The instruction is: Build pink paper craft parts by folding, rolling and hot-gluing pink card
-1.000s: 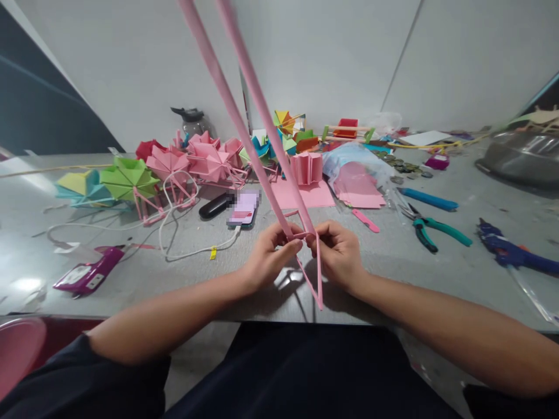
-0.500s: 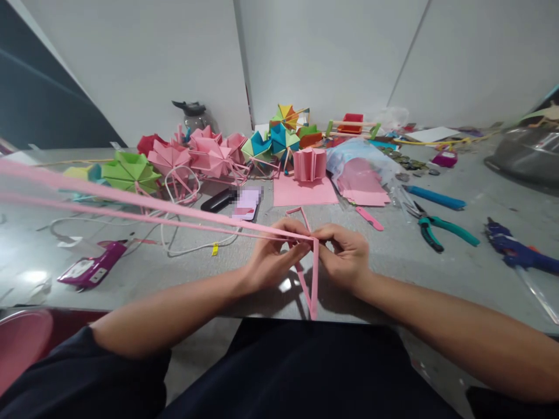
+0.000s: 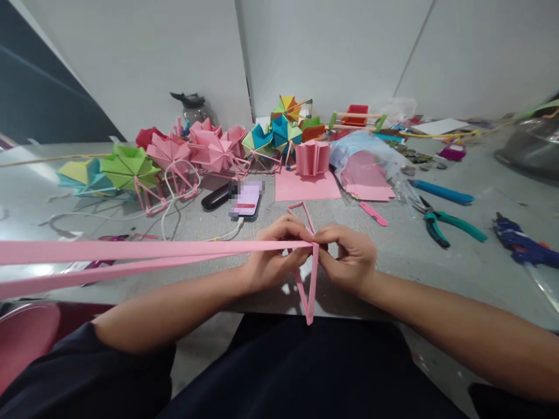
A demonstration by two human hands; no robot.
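- L hand (image 3: 275, 251): fingers curled, thumb + index tips pinched together, palm turned inward to the R; sits just over the table's near edge.
- R hand (image 3: 349, 254): same curl, thumb/index pinch, knuckles up; fingertips meet L's at centre.
- Both forearms bare, angled in from the lower corners, forming a V; wrists roughly straight.
- Dark sleeves at upper arms, L and R.
- Hands level w/ each other, touching at tips.

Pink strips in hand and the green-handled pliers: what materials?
Pink strips: likely matte paper; flat, thin, sharply creased where the left hand and right hand pinch them. Pliers: dull grey metal jaws, apparently with smooth teal plastic or rubber grips.
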